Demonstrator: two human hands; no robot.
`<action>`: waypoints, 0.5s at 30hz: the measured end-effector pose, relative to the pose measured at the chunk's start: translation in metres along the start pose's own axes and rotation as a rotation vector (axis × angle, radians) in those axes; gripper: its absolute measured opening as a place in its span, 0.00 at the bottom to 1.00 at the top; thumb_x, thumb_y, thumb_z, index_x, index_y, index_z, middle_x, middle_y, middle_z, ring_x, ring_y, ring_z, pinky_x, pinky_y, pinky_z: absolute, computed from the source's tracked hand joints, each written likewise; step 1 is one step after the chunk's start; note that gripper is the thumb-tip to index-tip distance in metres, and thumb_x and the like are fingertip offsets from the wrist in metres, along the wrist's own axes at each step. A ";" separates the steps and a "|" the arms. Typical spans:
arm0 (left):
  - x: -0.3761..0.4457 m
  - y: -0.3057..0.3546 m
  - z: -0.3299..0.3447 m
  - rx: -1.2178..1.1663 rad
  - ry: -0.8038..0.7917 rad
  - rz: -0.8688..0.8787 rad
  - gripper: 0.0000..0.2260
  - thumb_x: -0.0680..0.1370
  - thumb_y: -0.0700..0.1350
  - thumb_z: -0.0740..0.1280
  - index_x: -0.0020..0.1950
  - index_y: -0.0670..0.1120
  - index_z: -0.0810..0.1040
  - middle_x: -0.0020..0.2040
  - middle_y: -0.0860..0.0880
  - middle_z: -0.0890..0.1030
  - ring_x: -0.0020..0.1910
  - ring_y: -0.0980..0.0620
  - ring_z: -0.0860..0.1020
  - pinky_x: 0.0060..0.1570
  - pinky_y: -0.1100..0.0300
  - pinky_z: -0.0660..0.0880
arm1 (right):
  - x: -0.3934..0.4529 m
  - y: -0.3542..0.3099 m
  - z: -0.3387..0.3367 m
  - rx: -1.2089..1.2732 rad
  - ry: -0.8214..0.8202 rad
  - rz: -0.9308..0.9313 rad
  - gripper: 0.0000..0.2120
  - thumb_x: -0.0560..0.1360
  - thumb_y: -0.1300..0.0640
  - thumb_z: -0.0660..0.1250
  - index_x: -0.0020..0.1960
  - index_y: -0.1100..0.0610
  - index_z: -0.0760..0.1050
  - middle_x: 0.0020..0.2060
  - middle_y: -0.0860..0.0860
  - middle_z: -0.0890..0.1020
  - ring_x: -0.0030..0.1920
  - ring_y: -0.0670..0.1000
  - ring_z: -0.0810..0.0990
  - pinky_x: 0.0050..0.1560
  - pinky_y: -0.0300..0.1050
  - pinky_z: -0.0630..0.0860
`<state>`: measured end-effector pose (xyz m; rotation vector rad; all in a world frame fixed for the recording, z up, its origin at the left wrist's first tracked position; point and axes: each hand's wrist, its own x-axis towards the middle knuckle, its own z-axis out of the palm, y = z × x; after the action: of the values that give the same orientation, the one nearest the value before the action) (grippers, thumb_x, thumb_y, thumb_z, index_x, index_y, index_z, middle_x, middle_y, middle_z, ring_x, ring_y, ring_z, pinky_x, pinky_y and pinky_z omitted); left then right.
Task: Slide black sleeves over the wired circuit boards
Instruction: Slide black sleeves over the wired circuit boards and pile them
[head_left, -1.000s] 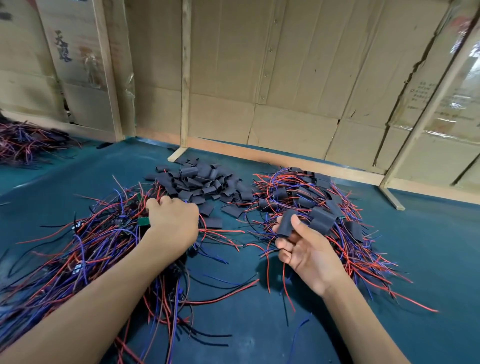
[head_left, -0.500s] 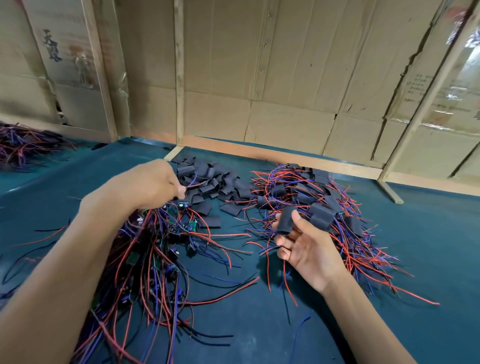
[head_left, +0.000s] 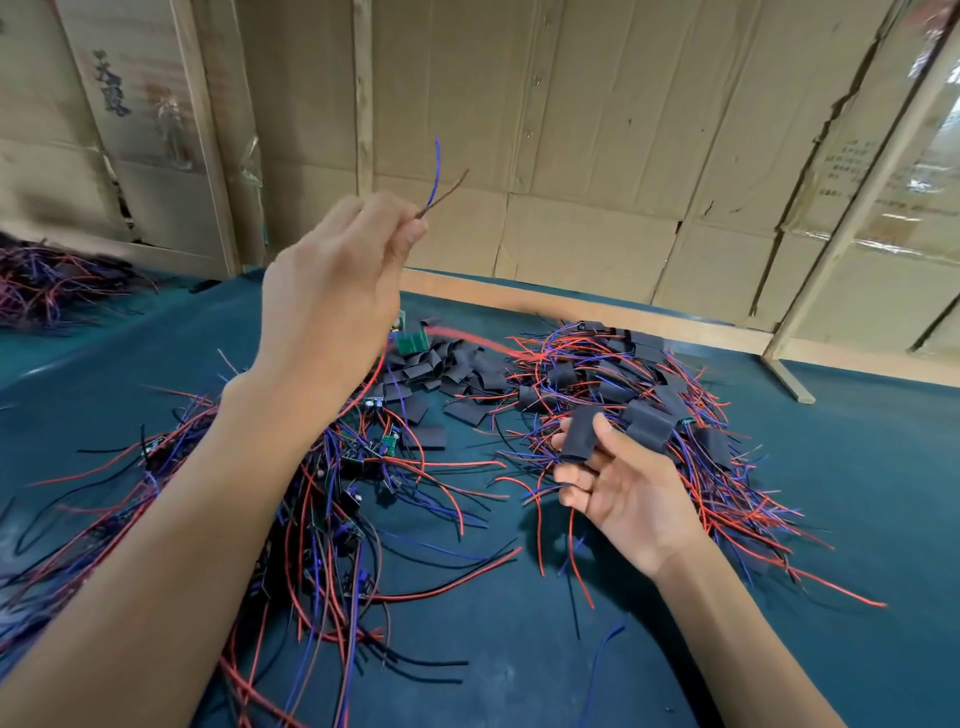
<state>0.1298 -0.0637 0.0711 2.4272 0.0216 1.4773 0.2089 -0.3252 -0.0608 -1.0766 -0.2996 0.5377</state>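
Note:
My left hand (head_left: 332, 291) is raised above the table and pinches the wires of a green circuit board (head_left: 413, 341), which dangles below it; blue and brown wire ends stick up past the fingertips. My right hand (head_left: 618, 488) holds a black sleeve (head_left: 579, 434) between thumb and fingers, low over the table. A tangle of bare wired boards (head_left: 332, 493) lies under my left arm. Loose black sleeves (head_left: 441, 369) are heaped behind it. A pile of sleeved boards (head_left: 649, 395) lies to the right.
The table has a dark teal cover (head_left: 857, 467). Cardboard panels in wooden frames (head_left: 571, 156) wall off the back. Another heap of wires (head_left: 47, 280) lies at the far left edge.
My left hand has risen from the tangle, lifting one wired board clear of the pile. My right hand has kept its sleeve and hardly moved.

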 end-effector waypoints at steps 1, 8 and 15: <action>0.001 -0.001 0.002 0.027 -0.073 -0.035 0.12 0.85 0.54 0.57 0.56 0.48 0.76 0.46 0.48 0.80 0.41 0.38 0.76 0.41 0.46 0.75 | 0.000 0.000 0.000 0.006 0.006 0.000 0.26 0.61 0.44 0.83 0.52 0.58 0.85 0.50 0.57 0.84 0.38 0.53 0.84 0.35 0.45 0.78; -0.003 -0.013 0.013 -0.272 -0.303 -0.291 0.09 0.84 0.50 0.61 0.51 0.51 0.79 0.36 0.51 0.83 0.29 0.55 0.79 0.37 0.63 0.77 | -0.001 0.000 0.004 -0.054 -0.001 0.013 0.23 0.69 0.49 0.75 0.57 0.62 0.79 0.50 0.58 0.84 0.38 0.54 0.84 0.36 0.44 0.79; -0.008 0.017 0.023 -1.124 -0.412 -0.450 0.07 0.82 0.44 0.66 0.51 0.44 0.83 0.36 0.49 0.83 0.29 0.55 0.74 0.27 0.64 0.71 | -0.004 -0.001 0.014 -0.005 -0.075 -0.111 0.38 0.66 0.51 0.82 0.67 0.64 0.68 0.53 0.67 0.77 0.44 0.60 0.80 0.41 0.47 0.81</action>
<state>0.1436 -0.0870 0.0586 1.5682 -0.2590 0.5009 0.1994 -0.3174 -0.0537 -1.0393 -0.4242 0.4788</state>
